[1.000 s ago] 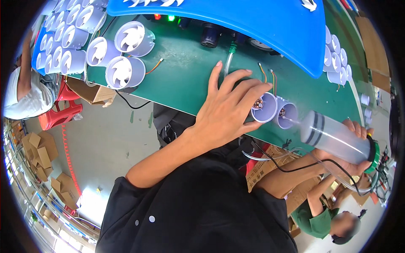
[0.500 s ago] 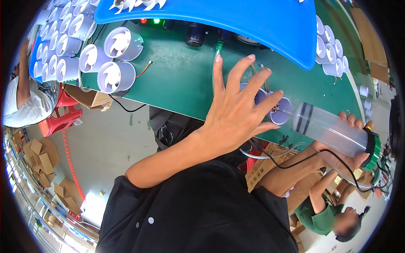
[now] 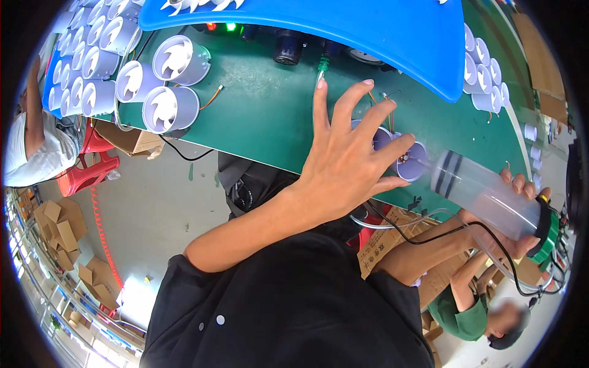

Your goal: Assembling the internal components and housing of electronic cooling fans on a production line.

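My left hand reaches across the table edge with its fingers fanned out. Its thumb and index finger sit at either side of a pale purple cup-shaped housing, holding it; small parts show inside. A second purple housing stands behind those fingers, partly covered. In my right hand is a large clear dispensing syringe with a dark-banded plunger and a green cap. The syringe lies tilted, its narrow tip pointing into the housing's mouth.
A blue tray with white fan wheels overhangs the green table. Similar housings with white fans crowd the left, and more stacked housings stand right. A black cable and clear hose trail from the syringe. A co-worker is at lower right.
The syringe and my right hand have shifted slightly right and down. My left hand and the housing keep their places relative to each other; the whole view has moved a little.
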Demonstrator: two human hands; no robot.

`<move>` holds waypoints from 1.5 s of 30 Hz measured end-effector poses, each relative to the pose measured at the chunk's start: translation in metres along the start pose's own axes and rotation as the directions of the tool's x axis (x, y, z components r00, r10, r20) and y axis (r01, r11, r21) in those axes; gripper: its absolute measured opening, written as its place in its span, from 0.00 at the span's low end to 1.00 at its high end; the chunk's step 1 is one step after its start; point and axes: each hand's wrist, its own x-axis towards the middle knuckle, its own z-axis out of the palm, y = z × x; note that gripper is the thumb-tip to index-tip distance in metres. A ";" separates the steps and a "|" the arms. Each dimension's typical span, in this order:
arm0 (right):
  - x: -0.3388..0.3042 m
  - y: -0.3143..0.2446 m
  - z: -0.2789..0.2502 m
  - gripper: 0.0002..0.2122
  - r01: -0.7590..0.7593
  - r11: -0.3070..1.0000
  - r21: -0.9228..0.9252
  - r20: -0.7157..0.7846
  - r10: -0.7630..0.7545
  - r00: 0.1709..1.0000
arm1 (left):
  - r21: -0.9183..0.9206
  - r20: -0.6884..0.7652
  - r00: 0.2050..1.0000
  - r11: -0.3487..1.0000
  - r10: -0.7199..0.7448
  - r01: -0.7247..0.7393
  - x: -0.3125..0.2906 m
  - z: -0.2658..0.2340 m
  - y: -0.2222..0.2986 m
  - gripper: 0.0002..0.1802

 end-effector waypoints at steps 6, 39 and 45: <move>0.001 -0.003 0.007 0.42 -0.058 0.998 -0.018 0.037 0.059 0.998 | -0.017 -0.010 1.000 1.000 0.003 -0.003 0.000 0.001 -0.001 0.28; 0.002 0.005 0.018 0.39 -0.038 0.998 -0.043 0.054 0.040 0.998 | -0.029 -0.018 1.000 1.000 0.007 -0.008 0.000 0.001 -0.002 0.28; 0.001 0.004 0.019 0.37 -0.030 0.997 -0.078 0.037 0.033 0.999 | -0.030 -0.015 1.000 1.000 0.007 -0.007 -0.001 0.001 -0.002 0.28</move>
